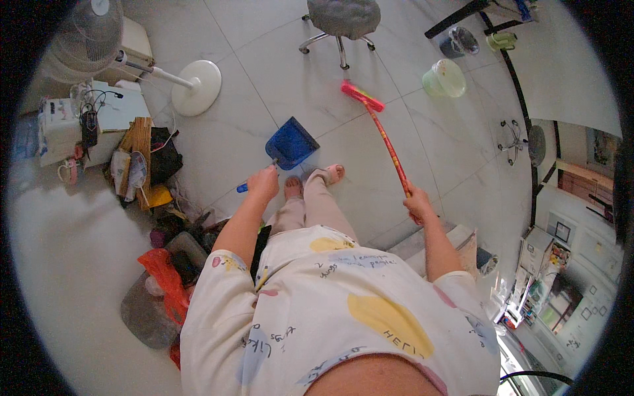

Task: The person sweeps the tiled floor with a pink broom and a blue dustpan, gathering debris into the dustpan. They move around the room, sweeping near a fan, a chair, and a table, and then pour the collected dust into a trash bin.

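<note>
My left hand [264, 185] is closed around the handle of a blue plastic dustpan [292, 142]. The pan is just beyond my feet, over the tiled floor; whether it touches the tiles I cannot tell. In my right hand [420, 204] is the red patterned stick of a broom [387, 143]. Its pink and yellow head [362, 96] is farther out and to the right of the dustpan, apart from it, near the base of a grey stool. Most of the dustpan's handle is hidden by my left fingers.
A wheeled grey stool [343, 20] stands ahead. To the left are a white pedestal fan [197, 88], a cord and a cluttered heap with cardboard [142, 143]. A pale green bucket [444, 78] and a dark bin [458, 42] stand at the far right, near a black-edged table.
</note>
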`<state>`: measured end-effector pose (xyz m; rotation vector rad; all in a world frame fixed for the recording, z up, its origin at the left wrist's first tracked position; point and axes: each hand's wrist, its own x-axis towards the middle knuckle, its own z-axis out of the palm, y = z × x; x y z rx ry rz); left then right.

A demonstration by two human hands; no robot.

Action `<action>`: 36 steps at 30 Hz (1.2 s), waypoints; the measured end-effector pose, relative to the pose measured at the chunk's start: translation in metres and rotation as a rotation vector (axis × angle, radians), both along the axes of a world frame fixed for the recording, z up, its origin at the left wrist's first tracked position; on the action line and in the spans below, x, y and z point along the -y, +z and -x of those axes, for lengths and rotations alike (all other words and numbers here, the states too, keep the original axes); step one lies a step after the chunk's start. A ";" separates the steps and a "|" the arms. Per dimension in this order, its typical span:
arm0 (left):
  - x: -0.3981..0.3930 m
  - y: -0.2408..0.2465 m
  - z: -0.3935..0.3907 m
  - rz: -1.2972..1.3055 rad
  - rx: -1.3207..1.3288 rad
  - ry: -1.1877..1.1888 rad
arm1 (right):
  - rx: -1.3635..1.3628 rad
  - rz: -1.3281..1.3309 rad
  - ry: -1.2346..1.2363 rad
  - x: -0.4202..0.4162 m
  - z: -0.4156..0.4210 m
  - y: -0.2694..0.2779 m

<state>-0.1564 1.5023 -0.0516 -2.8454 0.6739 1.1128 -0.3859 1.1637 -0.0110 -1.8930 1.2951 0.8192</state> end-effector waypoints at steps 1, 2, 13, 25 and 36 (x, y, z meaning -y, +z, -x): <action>0.003 -0.001 -0.001 -0.009 0.013 -0.004 | -0.002 -0.048 -0.110 -0.006 -0.003 -0.007; 0.005 -0.003 -0.001 -0.012 0.009 -0.006 | -0.008 -0.064 -0.097 -0.018 -0.004 -0.015; 0.011 -0.003 -0.001 -0.012 -0.013 0.021 | 0.109 -0.419 -0.023 -0.084 0.070 0.035; -0.032 0.011 0.015 -0.061 -0.013 0.031 | 0.121 -0.165 -0.066 -0.080 0.018 0.011; -0.062 -0.001 0.026 -0.029 0.026 0.052 | 0.130 -0.433 0.078 -0.122 0.076 0.041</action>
